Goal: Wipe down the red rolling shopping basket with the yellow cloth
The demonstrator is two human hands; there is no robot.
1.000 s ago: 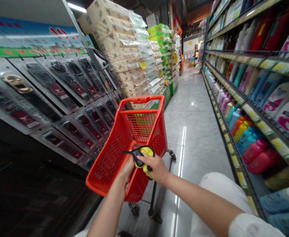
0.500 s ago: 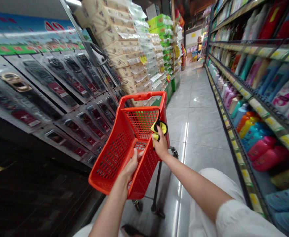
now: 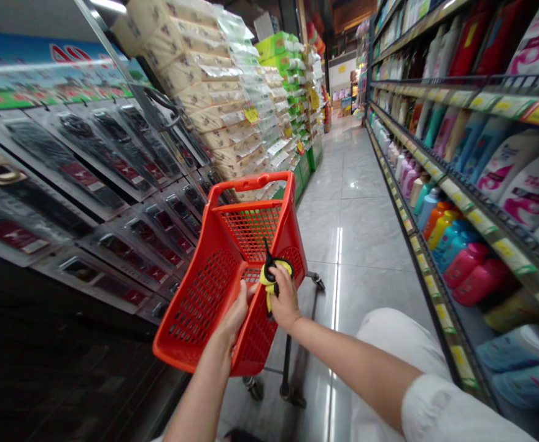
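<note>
A red plastic shopping cart (image 3: 194, 270) with grid-patterned sides stands in front of me, its basket tilted in view. My left hand (image 3: 233, 313) grips the basket's right-hand rim, thumb toward the inside; some of its fingers are hidden. Just beyond it, my right hand (image 3: 285, 301) is closed around a crumpled yellow and black cloth (image 3: 269, 276), held against the same rim. A thin black strap end sticks up from the cloth. No goods show inside the basket.
Packaged belts (image 3: 80, 147) hang on a rack at the left. Behind the cart rise stacked tissue packs (image 3: 218, 92). Shelves of bottles (image 3: 467, 270) line the right side. A grey tiled floor (image 3: 366, 239) runs down the aisle between.
My right hand has slid the cloth along the rim toward me, closer to my left hand. The view has shifted slightly, so the cart sits further left. My left hand keeps its grip.
</note>
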